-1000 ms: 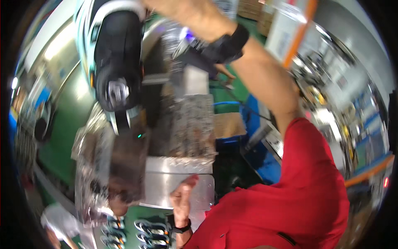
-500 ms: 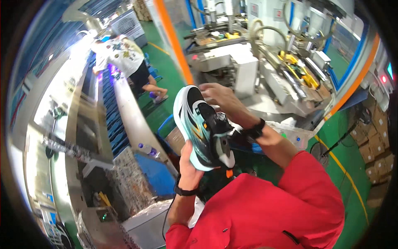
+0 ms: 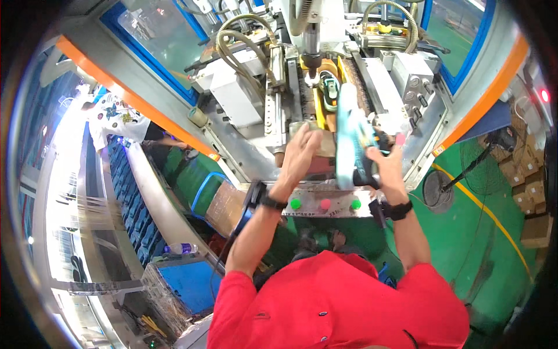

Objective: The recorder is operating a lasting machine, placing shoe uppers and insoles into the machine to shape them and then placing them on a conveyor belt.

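A pale-blue shoe (image 3: 353,139) stands on edge between the hands, long axis running away from the wearer.
At left, the left hand (image 3: 300,152) reaches forward, fingers together and slightly bent, near a machine (image 3: 256,148); whether it grips or touches anything cannot be told. Right of it, apart from that hand, the shoe is over the machine's front, sole facing left, upper facing right; blur hides which end is the toe. At right, the right hand (image 3: 390,168) grasps the shoe's upper side, the fingers partly hidden behind it.
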Demonstrator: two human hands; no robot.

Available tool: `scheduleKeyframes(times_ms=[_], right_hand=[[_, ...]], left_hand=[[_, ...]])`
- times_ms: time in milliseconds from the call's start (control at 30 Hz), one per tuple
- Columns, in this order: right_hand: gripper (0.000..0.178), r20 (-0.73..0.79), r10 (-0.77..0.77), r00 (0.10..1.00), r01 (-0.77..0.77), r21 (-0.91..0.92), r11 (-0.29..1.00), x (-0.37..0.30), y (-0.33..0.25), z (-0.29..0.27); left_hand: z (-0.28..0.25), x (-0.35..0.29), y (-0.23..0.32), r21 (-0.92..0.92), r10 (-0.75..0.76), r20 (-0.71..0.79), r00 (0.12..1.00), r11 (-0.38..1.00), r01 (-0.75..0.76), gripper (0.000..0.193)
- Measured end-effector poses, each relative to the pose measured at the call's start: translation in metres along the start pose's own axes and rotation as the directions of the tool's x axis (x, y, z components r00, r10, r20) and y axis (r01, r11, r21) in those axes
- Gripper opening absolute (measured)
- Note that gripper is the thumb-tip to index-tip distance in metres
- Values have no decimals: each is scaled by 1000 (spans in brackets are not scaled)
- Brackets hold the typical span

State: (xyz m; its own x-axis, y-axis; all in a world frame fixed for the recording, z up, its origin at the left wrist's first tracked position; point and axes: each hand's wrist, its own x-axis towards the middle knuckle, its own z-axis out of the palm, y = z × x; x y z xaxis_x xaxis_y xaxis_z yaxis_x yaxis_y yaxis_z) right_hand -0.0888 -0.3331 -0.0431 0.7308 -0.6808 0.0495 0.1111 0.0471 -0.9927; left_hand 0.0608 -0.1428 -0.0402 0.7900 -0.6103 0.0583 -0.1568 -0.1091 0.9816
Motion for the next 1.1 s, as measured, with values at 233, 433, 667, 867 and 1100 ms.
scheduleKeyframes(times_ms=[233,433,667,867,1100], right_hand=[[57,-254,-132,958,103,-127,987,21,-45,-66],[58,-409,-194,892,25,-382,924,28,-41,-101],[50,-152,-165,975,26,-652,758,185,-80,-59],[69,143,241,960,41,-923,383,309,-38,93],[48,57,0,998,55,-968,245,326,129,206]], left_hand=[[29,199,-95,411,59,-247,967,910,49,84],[41,278,-137,503,-219,-308,926,789,354,75],[-2,215,-97,-548,-505,47,862,708,445,28],[-72,20,-5,-655,-491,216,844,568,498,32],[-155,-160,17,-623,-541,-279,793,730,279,49]])
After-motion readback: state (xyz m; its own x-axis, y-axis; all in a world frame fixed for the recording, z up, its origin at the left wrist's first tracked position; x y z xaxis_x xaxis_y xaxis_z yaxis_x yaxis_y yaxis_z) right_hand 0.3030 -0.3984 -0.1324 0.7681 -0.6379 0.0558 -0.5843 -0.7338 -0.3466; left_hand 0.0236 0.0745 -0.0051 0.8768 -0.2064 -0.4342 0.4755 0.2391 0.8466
